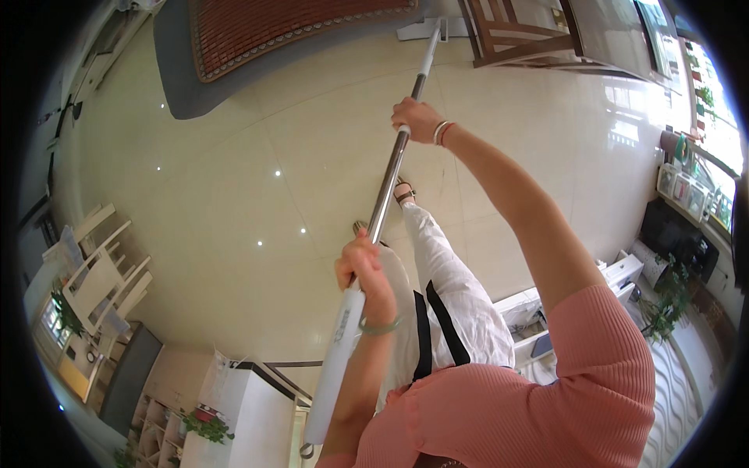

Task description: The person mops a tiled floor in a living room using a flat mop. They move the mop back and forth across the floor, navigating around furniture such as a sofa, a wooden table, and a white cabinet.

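Note:
Across the middle of the head view runs a long mop (388, 181) with a silver pole and a thick white grip at its near end. My left hand (363, 265), with a green bangle at the wrist, is closed round the pole just above that grip. Farther along, my right hand (419, 120) wraps round the pole near a white joint, bracelets on its wrist. At the far end the flat white mop head (420, 31) lies on the floor (312, 156), between a sofa and a wooden chair.
The grey sofa (178, 86) with a brown mat (296, 31) borders the far left. A dark wooden chair (523, 35) stands far right. Pale chairs (105, 273) are at the left, a white cabinet (253, 413) lower left. A low white unit (530, 312) and a plant (663, 304) sit to the right.

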A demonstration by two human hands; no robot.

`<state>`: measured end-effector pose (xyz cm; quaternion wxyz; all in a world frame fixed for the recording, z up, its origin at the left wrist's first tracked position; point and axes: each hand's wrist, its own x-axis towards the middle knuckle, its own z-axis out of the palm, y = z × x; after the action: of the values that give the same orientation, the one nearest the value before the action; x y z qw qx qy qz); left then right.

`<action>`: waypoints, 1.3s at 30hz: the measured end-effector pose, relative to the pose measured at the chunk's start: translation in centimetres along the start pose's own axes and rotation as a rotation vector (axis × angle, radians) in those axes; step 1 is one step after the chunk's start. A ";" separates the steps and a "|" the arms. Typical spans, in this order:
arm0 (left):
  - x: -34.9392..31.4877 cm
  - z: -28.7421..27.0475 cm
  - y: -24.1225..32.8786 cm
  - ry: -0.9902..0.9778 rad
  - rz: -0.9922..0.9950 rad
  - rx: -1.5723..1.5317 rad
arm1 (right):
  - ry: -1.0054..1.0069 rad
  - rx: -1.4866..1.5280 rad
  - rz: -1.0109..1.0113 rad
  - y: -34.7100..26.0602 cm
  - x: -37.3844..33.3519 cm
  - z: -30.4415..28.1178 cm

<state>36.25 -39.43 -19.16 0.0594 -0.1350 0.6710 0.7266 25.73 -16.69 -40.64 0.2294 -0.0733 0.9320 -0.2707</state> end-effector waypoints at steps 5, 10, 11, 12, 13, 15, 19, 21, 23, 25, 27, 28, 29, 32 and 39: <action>-4.8 -7.2 2.2 -0.081 -0.006 0.075 | 0.162 0.146 -0.082 -5.7 -4.5 6.4; -12.0 -14.9 7.1 0.076 -0.035 0.223 | 0.200 0.258 -0.095 -16.7 -11.5 12.1; -12.9 -16.6 8.4 0.083 -0.077 0.249 | 0.185 0.286 -0.095 -18.9 -12.5 13.5; -13.3 -18.6 10.0 0.081 -0.108 0.271 | 0.184 0.308 -0.094 -20.8 -13.1 14.3; -13.2 -19.8 10.9 0.084 -0.137 0.290 | 0.154 0.332 -0.078 -22.5 -13.5 14.3; -12.9 -20.3 12.0 0.025 -0.070 0.298 | 0.087 0.382 -0.056 -24.6 -13.9 13.5; -11.1 -17.5 13.6 -0.346 0.214 0.259 | -0.101 0.251 -0.018 -23.3 -14.2 7.9; -10.1 -15.7 13.8 -0.475 0.309 0.239 | -0.021 0.222 0.014 -21.8 -15.4 6.9; -8.5 -14.2 12.9 -0.545 0.316 0.145 | 0.120 0.221 0.086 -19.4 -16.4 7.0; -7.4 -11.6 11.9 -0.646 0.285 0.030 | 0.252 0.290 0.239 -16.4 -18.3 8.0; -6.7 -8.1 9.7 -0.794 0.253 -0.082 | 0.376 0.366 0.258 -12.1 -20.9 6.8; -6.7 -6.1 8.8 -0.806 0.226 -0.091 | 0.453 0.394 0.167 -10.1 -22.0 6.3; -6.8 -4.1 7.3 -0.846 0.195 -0.139 | 0.454 0.376 0.209 -7.6 -23.5 6.5; -6.8 1.2 4.4 -1.064 0.255 -0.045 | 0.419 0.392 0.276 -2.2 -27.0 6.6; -5.3 -1.0 4.0 -1.017 0.158 0.012 | 0.365 0.265 0.335 -2.0 -24.3 10.4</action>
<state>40.39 -40.31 -13.90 0.3238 0.2870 0.5697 0.6987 52.11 -16.94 -37.88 0.1069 0.1622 0.9135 -0.3574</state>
